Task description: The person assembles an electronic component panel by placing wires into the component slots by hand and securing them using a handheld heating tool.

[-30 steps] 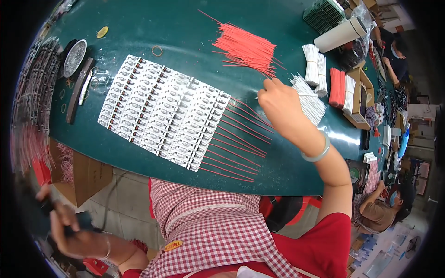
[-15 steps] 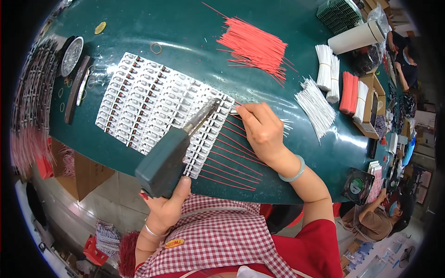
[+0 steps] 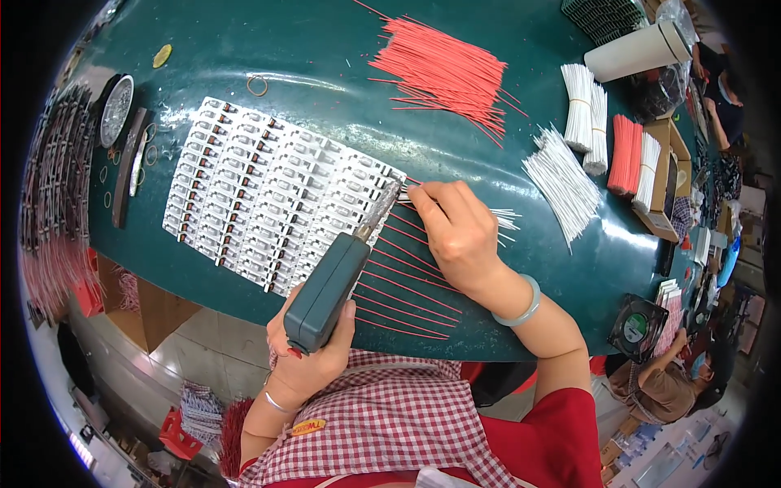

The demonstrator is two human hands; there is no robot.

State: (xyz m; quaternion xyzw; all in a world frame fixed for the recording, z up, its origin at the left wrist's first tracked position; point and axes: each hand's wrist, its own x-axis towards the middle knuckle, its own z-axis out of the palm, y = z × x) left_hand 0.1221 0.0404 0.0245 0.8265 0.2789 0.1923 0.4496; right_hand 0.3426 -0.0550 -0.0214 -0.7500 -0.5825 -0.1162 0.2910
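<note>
My left hand (image 3: 321, 358) grips a dark green soldering gun (image 3: 329, 285), its metal tip close to the upper right edge of a panel (image 3: 264, 191) of small white circuit boards. Whether the tip touches the panel is hard to tell. Beside that edge my right hand (image 3: 464, 232) pinches thin wires; a red end shows at the fingertips, and white wires (image 3: 506, 220) stick out on the hand's far side. Several red wires (image 3: 407, 299) run from the panel's right edge toward the table's front, lying side by side.
A loose pile of red wires (image 3: 443, 69) lies at the back, loose white wires (image 3: 561, 183) to the right. Tied white and red bundles (image 3: 625, 154), a white bottle (image 3: 634, 53) and a small black fan (image 3: 637, 325) stand rightward. At left are a round dish (image 3: 118, 110) and dark bars (image 3: 130, 167).
The soldering gun has swung upright and shifted right with my left hand, its tip now nearer my right fingertips. The view has shifted slightly; my right hand holds nearly the same place.
</note>
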